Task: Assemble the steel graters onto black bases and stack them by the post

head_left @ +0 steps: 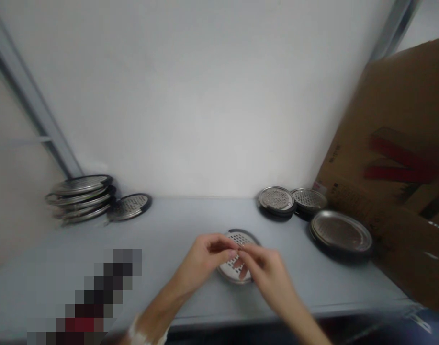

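While both hands work low over the pale grey worktop (169,225), the left hand (202,258) and right hand (266,273) meet fingertip to fingertip in a narrow grip. Cannot tell if anything small sits between them. Directly beneath lies a round perforated steel disc with a dark rim (230,273), flat, partly hidden by the hands. Likely light, stiff, slippery; rim looks the best hold. Further out: a leaning stack of matching perforated discs (79,196) at left, with a single perforated disc (129,207) beside it. At right, two perforated discs (276,200) (309,199), and a larger dark-rimmed steel disc (341,233). Farthest, a brown cardboard box (384,158) against a white wall (190,96).
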### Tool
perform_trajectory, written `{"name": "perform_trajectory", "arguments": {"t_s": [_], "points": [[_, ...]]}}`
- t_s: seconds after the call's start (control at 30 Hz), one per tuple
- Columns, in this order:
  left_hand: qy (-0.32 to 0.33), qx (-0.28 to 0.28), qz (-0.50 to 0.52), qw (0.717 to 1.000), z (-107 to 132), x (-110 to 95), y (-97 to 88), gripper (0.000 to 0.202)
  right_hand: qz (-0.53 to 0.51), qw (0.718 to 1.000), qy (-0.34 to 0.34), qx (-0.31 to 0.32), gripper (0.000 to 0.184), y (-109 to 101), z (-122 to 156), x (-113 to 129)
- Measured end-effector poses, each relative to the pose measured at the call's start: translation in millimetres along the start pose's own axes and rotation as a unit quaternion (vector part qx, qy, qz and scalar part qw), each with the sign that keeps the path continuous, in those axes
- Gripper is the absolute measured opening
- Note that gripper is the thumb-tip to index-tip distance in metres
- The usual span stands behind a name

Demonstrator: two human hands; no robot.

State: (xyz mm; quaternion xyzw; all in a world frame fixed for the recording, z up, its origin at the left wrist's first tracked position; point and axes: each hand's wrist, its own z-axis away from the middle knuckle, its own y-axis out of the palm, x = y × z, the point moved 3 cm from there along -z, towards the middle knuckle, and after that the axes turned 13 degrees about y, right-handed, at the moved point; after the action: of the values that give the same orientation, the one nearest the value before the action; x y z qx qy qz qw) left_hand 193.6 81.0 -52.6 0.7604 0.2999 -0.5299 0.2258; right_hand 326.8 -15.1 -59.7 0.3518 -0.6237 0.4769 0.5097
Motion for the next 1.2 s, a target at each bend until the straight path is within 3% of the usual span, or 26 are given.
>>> {"name": "perform_trajectory", "arguments": {"t_s": [0.13,0.23,0.37,0.63,0.83,1.0,1.2], "points": [[0.016,-0.033,-0.044,0.998,4.7,-1.6,3.6,0.017,0.098,0.989,-0.089,-0.06,0.028,0.0,5.6,1.1],[0.063,-0.066,-0.093,0.992,9.5,-7.5,7.9,0.015,0.133,0.972,-0.153,-0.119,0.027,0.1,8.9,0.3],[0.097,-0.057,-0.128,0.985,11.6,-17.2,12.2,0.012,0.106,0.968,-0.154,-0.169,0.028,-0.2,10.4,1.6],[0.074,0.043,-0.13,0.988,8.8,-19.5,15.0,0.02,-0.026,0.996,-0.043,-0.073,0.035,6.3,2.4,2.4],[0.033,0.043,-0.175,0.983,8.7,-12.5,12.8,0.017,0.114,0.974,-0.15,-0.126,0.025,6.2,3.5,-9.3],[0.022,0.042,-0.163,0.985,7.8,-11.2,10.6,0.02,0.121,0.966,-0.174,-0.15,0.026,5.9,1.7,-13.3],[0.008,0.061,-0.076,0.995,5.5,-11.7,12.5,0.031,0.006,0.997,-0.07,-0.039,0.026,4.2,-2.1,-0.7]]}}
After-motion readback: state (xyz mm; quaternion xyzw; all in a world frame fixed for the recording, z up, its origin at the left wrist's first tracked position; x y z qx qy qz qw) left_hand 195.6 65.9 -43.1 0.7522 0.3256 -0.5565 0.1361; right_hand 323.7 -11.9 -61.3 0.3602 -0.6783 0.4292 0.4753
